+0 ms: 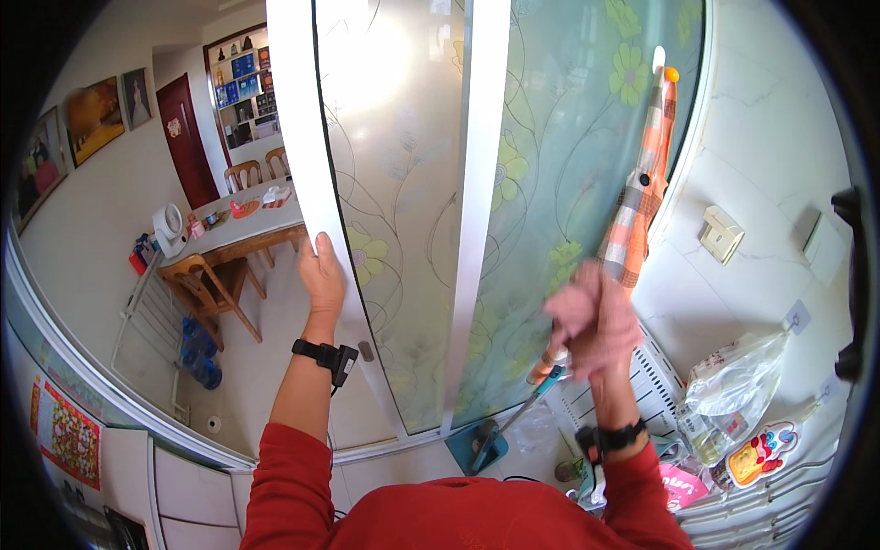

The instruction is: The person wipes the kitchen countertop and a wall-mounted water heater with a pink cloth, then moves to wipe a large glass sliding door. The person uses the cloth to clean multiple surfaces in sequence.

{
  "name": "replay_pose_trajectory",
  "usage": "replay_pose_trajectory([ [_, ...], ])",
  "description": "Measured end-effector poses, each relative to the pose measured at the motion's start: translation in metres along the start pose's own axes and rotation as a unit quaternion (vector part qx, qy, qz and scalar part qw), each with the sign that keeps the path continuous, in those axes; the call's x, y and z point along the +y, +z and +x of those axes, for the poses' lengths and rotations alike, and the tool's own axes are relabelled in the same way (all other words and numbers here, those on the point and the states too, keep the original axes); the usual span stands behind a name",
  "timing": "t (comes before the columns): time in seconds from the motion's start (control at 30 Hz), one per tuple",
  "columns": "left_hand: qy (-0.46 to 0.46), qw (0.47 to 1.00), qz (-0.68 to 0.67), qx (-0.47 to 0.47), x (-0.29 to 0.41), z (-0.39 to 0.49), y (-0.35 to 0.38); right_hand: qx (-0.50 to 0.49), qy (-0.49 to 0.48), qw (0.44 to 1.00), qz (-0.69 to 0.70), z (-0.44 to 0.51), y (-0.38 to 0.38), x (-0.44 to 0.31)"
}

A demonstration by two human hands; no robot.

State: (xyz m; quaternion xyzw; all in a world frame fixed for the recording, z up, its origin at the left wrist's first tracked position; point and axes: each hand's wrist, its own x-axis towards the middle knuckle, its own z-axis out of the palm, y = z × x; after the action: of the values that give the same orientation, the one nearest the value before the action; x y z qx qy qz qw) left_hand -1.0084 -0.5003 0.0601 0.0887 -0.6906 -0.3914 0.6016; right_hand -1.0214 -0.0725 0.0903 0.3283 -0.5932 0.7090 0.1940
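My left hand (321,275) rests at the white frame edge of a sliding glass door (405,227), thumb up along the frame; its fingers are mostly hidden behind the edge. In front of a second frosted panel with green flowers, my right hand (598,320) is blurred, and its fingers look bent. Behind and above it hangs a checked orange, grey and white cloth (629,227), possibly an apron, from a white hook (658,60). The cloth shows above and below the hand; whether the hand grips it I cannot tell.
Below stand a teal dustpan (474,447) and a long-handled tool (515,416). Plastic bags (735,378) hang on the tiled wall at right, over pipes. Through the doorway are a dining table (240,227), a wooden chair (206,292) and blue water bottles (199,354). A floor track crosses the doorway.
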Motion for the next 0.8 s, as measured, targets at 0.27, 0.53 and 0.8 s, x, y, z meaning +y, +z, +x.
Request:
replay_pose_trajectory([
  [0.27,0.023,0.999,-0.025,-0.026,0.001,-0.002,-0.001,-0.066,-0.168,0.982,0.054,0.191,0.100,-0.092],
  [0.53,0.008,0.997,-0.054,-0.055,-0.008,-0.005,-0.001,0.216,-0.479,0.820,-0.229,0.300,0.177,-0.050],
  [0.8,0.014,0.994,-0.097,-0.043,-0.006,-0.005,0.000,0.146,-0.397,0.810,-0.407,0.228,0.178,-0.011],
])
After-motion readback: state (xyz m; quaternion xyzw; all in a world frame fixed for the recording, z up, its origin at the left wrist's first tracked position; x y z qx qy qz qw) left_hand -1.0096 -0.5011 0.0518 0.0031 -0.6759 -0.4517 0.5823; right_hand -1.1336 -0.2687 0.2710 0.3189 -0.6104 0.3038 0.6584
